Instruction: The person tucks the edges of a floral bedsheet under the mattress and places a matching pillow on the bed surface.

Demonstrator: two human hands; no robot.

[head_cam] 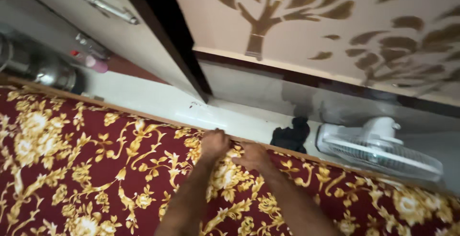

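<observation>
Two hands of ours meet at the far edge of the bed; our left hand [214,144] is curled down over the edge of the maroon bedsheet [96,169], fingers bent and gripping the cloth where it runs out, and our right hand [252,156] lies just beside it, almost touching, knuckles up and fingers folded onto the same hem, pinching the sheet; both forearms reach forward across the cloth from the bottom of the view. The bedsheet is dark red with a large golden flower-and-vine print; it covers the whole near side of the view and ends along a thin wooden bed edge [143,114] that runs slantwise from left to right. Beyond that edge lies a pale floor [158,103]; on it, near our right hand, sits a crumpled dark cloth [291,135], and just beside that a white table fan [378,150] lies tilted. Further off stands a cream wardrobe door [335,30] patterned with a brown tree, next to a dark gap [165,30]; at far left we see a shiny steel vessel [33,66] and a pink-capped bottle [93,62].
</observation>
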